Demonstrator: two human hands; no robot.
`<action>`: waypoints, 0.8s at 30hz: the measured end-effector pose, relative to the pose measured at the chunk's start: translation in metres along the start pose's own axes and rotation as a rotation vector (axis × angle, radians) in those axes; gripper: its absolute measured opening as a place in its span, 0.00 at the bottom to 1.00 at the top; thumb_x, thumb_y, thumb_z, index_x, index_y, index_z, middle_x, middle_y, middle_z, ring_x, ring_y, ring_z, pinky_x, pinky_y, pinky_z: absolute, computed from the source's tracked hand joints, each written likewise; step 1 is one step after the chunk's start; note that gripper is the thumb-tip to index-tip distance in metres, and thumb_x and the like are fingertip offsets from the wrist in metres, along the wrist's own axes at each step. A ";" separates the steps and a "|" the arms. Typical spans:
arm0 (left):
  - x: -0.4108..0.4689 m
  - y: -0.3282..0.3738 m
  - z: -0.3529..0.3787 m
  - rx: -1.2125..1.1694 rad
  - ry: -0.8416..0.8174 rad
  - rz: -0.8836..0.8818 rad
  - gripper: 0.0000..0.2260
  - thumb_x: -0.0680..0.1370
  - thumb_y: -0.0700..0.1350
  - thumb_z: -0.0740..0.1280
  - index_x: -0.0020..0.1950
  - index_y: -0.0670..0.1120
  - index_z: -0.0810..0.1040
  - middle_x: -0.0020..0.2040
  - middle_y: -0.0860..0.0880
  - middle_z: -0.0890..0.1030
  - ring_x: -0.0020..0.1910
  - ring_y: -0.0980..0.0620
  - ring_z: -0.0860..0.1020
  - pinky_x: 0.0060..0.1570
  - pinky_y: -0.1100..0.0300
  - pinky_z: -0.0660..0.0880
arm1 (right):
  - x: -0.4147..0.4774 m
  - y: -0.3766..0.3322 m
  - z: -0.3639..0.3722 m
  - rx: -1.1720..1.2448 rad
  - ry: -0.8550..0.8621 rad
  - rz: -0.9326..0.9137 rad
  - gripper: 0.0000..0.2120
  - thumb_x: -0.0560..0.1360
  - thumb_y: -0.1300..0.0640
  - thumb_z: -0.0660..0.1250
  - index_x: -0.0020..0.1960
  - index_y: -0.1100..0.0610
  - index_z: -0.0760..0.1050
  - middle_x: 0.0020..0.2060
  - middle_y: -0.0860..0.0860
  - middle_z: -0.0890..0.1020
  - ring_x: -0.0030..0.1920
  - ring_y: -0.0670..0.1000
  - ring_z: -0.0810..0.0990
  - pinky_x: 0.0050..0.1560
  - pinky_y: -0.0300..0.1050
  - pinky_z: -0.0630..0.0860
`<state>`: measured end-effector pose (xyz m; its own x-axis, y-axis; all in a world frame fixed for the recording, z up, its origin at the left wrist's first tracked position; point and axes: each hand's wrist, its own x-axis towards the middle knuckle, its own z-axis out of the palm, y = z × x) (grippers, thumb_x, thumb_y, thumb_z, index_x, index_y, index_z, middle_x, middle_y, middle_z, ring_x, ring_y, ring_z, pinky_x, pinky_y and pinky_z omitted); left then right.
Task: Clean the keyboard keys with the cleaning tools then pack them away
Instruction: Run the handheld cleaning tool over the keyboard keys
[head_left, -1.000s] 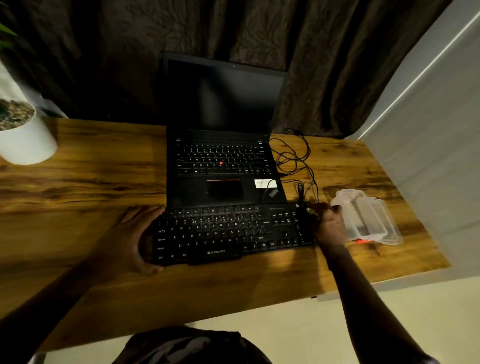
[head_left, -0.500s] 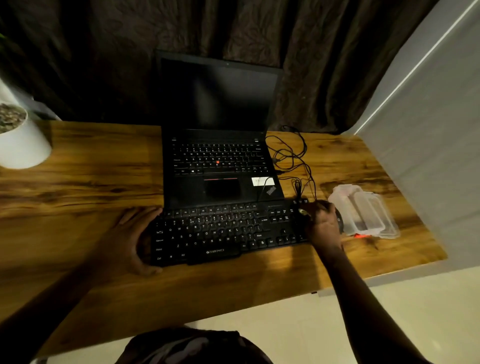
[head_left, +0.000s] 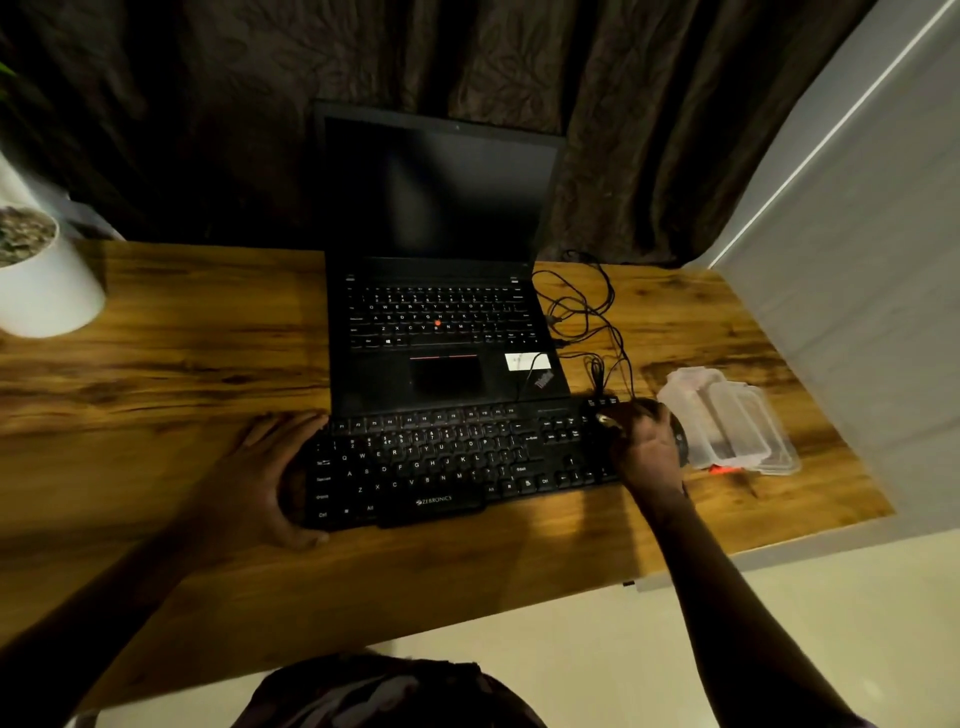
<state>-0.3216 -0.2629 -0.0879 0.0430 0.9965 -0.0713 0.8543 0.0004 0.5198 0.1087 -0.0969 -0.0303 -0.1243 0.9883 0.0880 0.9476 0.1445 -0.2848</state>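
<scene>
A black keyboard lies on the wooden table, just in front of an open black laptop. My left hand holds the keyboard's left end, fingers at the far corner and thumb at the near corner. My right hand is curled over the keyboard's right end and grips a small cleaning tool; only its pale tip shows over the number keys. A clear plastic case lies open just right of that hand, with a small red item at its front edge.
Tangled black cables run from the laptop's right side to the keyboard. A white plant pot stands at the table's far left. A dark curtain hangs behind, and a pale wall borders the table's right edge.
My right hand has edged slightly left, from beside the case onto the keyboard's right end. My left hand has kept its hold.
</scene>
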 end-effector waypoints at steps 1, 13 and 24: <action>0.000 0.000 0.000 0.000 -0.002 -0.002 0.62 0.52 0.76 0.73 0.80 0.55 0.54 0.76 0.59 0.58 0.76 0.48 0.54 0.72 0.42 0.60 | -0.004 -0.005 0.000 0.033 -0.009 -0.020 0.16 0.73 0.73 0.65 0.60 0.72 0.74 0.58 0.71 0.75 0.63 0.73 0.71 0.69 0.66 0.65; 0.000 -0.002 0.001 0.003 0.025 0.023 0.62 0.52 0.78 0.71 0.80 0.55 0.54 0.77 0.60 0.56 0.75 0.52 0.52 0.71 0.47 0.55 | 0.004 0.033 0.016 0.058 -0.026 0.087 0.20 0.75 0.65 0.65 0.67 0.61 0.72 0.66 0.63 0.72 0.69 0.64 0.65 0.69 0.58 0.66; 0.000 -0.001 0.001 0.025 0.028 0.033 0.62 0.53 0.78 0.70 0.80 0.52 0.57 0.76 0.57 0.59 0.75 0.52 0.54 0.70 0.47 0.57 | -0.008 0.050 0.026 -0.003 -0.082 0.196 0.21 0.77 0.55 0.63 0.68 0.61 0.69 0.70 0.65 0.67 0.72 0.63 0.62 0.71 0.59 0.65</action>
<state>-0.3221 -0.2630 -0.0889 0.0573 0.9979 -0.0302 0.8653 -0.0345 0.5001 0.1493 -0.0969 -0.0699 0.0387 0.9982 -0.0467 0.9570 -0.0505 -0.2858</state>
